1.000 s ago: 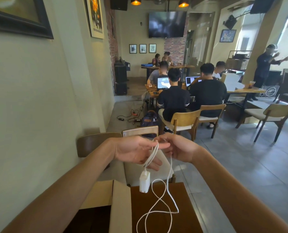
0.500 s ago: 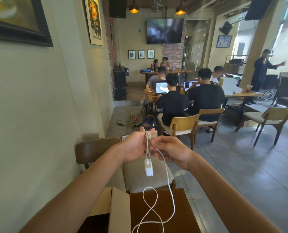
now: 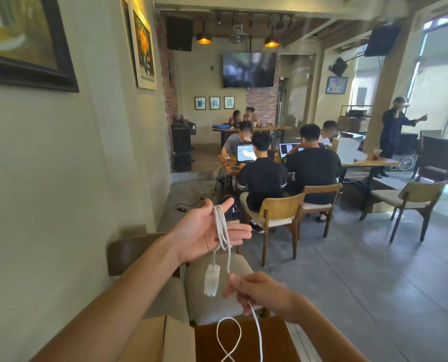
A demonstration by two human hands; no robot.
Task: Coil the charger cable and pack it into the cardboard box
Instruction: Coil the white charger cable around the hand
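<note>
While the person stands at the small table [image 3: 277,343], the left hand [image 3: 207,235] is held up with the palm open and the fingers spread, and a few turns of the white cable [image 3: 221,228] hang over it between the thumb and the other fingers, so nothing is really squeezing them. From these turns the white charger block [image 3: 211,280] hangs free in the air, just beside the right hand [image 3: 263,292]. That hand is lower, with the fingers closed loosely around the loose run of cable, which goes down to the table and lies there in a figure of eight. The cardboard box [image 3: 177,340] is at the bottom edge, left of the table top, with a flap standing up; its inside is not visible. I think the danger is in the open left hand: if it tilts, or if the right hand pulls too strongly, the turns can slide off and the coil comes undone. The swinging block can also drag them down, and the figure of eight may become a knot when it is lifted. I can read no brand or writing on the block or the box; both are too blurred
</note>
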